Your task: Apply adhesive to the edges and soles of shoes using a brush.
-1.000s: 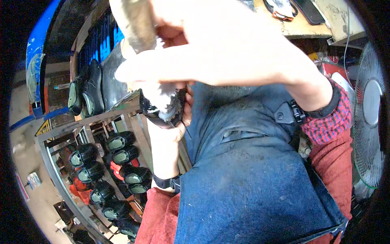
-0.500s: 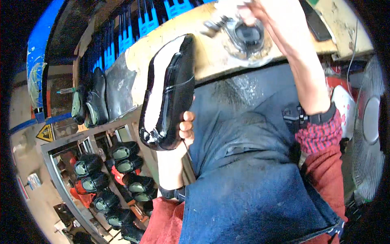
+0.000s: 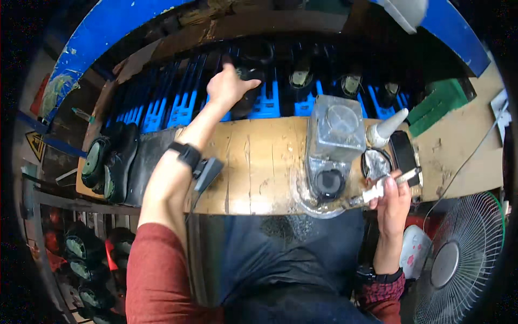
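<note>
1. From my seat at the far end of the feed, I see a worn wooden bench [image 3: 259, 162] across the middle, with a clear plastic-wrapped container [image 3: 335, 129] standing on it beside a white nozzle-tipped bottle [image 3: 384, 129] and a dark flat phone-like slab [image 3: 403, 154].
2. Behind the bench runs a rack of blue holders [image 3: 183, 105], several carrying dark shoes; a pair of black shoes [image 3: 108, 162] lies at the bench's left end, and a wire-guarded fan [image 3: 458, 259] sits low on the right.
3. Nothing stands between the left arm and the rack (the bench top under the forearm is bare wood).
4. The black shoe [image 3: 248, 89] sits in the rack, dark and glossy, partly hidden by fingers.
5. My left hand [image 3: 227, 86] is stretched far forward over the bench, fingers curled onto that shoe, a black wrist strap behind it.
6. My right hand [image 3: 393, 202] hovers at the bench's near right edge, fingers clenched around a small white-and-metal brush-like tool [image 3: 389, 182], its tip pointing up and right.
</note>
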A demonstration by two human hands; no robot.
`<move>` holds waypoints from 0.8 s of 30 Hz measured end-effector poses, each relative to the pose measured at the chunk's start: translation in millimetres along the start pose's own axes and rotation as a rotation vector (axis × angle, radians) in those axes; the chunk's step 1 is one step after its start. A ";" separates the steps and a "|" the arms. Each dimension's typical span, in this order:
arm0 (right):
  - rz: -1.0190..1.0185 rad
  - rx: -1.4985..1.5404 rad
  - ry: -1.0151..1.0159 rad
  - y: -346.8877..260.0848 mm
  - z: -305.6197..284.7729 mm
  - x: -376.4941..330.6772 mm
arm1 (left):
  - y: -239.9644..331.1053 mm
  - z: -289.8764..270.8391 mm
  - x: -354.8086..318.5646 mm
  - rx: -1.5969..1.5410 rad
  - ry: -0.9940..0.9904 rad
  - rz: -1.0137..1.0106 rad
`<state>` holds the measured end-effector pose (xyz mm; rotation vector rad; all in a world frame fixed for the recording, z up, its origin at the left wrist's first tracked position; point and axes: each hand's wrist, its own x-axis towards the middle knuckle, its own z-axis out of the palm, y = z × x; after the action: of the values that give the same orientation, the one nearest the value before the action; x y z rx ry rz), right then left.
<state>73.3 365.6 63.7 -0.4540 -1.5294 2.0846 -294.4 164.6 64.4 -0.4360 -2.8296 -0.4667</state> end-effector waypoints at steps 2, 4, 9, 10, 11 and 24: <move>0.025 -0.040 0.064 0.4 -4.4 1.7 | 15.4 23.3 20.8 0.178 -0.108 0.173; 0.006 -0.068 0.081 -0.8 -5.7 4.9 | 25.8 45.7 26.8 0.209 -0.172 0.194; -0.049 -0.214 0.057 -0.7 -4.6 14.4 | -8.3 24.3 7.8 -0.042 -0.004 0.193; -0.041 -0.215 0.008 1.0 -5.1 15.6 | -28.2 7.6 -6.2 0.015 0.215 0.216; -0.043 -0.214 0.008 5.3 -5.2 15.9 | -59.8 -16.3 -14.8 0.088 0.313 0.156; 0.020 -0.103 -0.105 19.2 18.2 -7.1 | -301.1 -138.9 -189.3 0.592 0.202 -0.592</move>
<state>65.3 342.8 50.8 -0.4042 -1.7060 2.0812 -191.9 -203.1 56.8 0.5378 -2.6739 0.2335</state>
